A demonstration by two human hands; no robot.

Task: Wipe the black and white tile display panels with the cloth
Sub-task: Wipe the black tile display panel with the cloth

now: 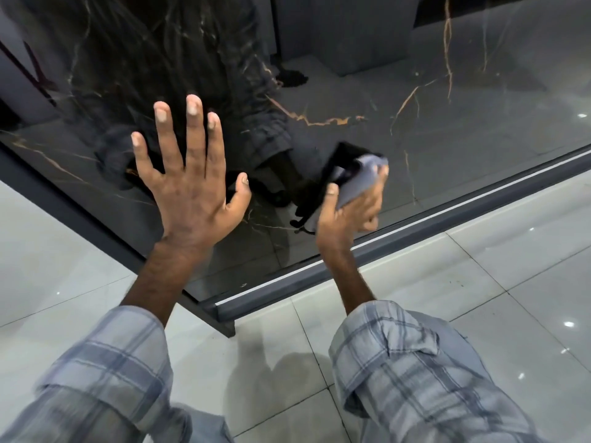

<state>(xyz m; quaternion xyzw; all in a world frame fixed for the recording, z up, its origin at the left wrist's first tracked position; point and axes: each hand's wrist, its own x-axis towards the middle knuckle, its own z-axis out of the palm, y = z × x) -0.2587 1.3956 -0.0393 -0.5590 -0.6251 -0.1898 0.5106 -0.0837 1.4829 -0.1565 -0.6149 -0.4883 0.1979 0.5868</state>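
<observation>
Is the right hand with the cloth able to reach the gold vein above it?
Probably yes: the right hand grips the cloth at the black panel, only bare surface lies between it and the gold vein, and the left hand presses flat to the side.

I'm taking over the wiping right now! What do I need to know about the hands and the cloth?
Left hand: open, fingers spread, flat against the black panel.
Right hand: grips the cloth, bunched up and held to the same panel near its lower frame.
Done: can't tell how much is wiped; the panel is shiny with reflections.
Left: wipe across the black panel, then any white panels; none clearly shows here.
</observation>
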